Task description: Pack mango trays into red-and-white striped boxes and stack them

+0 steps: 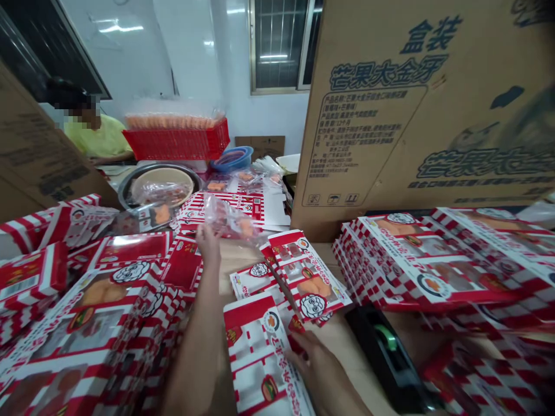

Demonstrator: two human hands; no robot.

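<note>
My left hand (208,245) stretches forward, its fingers closed on the edge of a clear plastic bag (229,219) with small orange and reddish pieces inside. My right hand (318,370) is low at the centre, thumb and fingers at the right edge of a red and white printed box (255,352) with pale windows. Just beyond it, another printed box (306,274) lies tilted over more packaging. To the right of my right hand is a black tape dispenser (390,352) with a green core.
Stacked printed boxes stand left (99,312) and right (407,260). A large cardboard carton (416,115) rises at the right. Behind are a metal basin (125,188), a red crate (177,144) and a blue basket (234,157). A person in yellow (104,136) sits at the far left.
</note>
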